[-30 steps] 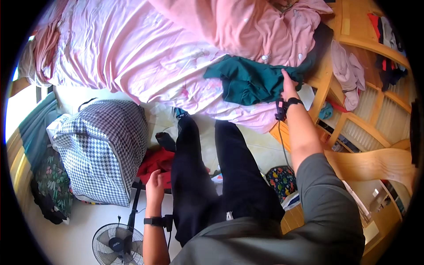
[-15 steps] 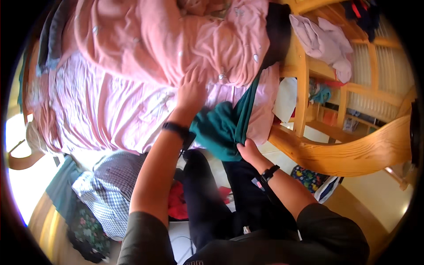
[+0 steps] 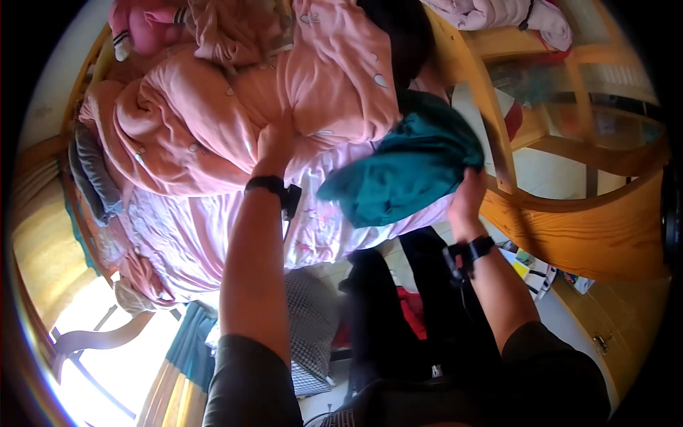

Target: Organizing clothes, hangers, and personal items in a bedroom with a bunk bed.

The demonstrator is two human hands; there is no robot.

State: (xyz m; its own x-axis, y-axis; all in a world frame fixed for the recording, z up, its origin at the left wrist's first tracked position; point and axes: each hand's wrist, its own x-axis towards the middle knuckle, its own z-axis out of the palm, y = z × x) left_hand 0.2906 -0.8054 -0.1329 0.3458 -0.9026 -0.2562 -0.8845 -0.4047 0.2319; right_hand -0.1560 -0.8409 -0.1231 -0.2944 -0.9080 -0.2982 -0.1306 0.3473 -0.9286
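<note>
A thick salmon-pink blanket (image 3: 206,107) with small pale prints lies rumpled over the bed. My left hand (image 3: 276,142) is closed on its near edge, the fingertips partly lost in the folds. Off to the right, a dark green piece of clothing (image 3: 413,167) is spread above the bed's near edge; its exact kind does not show. Its right-hand end is gripped in my right hand (image 3: 467,199), while its far end lies against the blanket and a black cloth (image 3: 402,35). Below both, the pale pink printed sheet (image 3: 192,224) shows.
A curved wooden rail (image 3: 583,235) and bed-frame posts stand close on my right, with a pale pink garment (image 3: 484,11) over the frame. A checked cloth bundle (image 3: 309,320) is on the floor by my legs. Teal and yellow curtains (image 3: 185,349) hang by the bright window at left.
My right hand has swung the green clothing up and to the right, spreading it out. My left hand stays at the blanket's edge. The view has shifted, showing more of the bed's left side.
</note>
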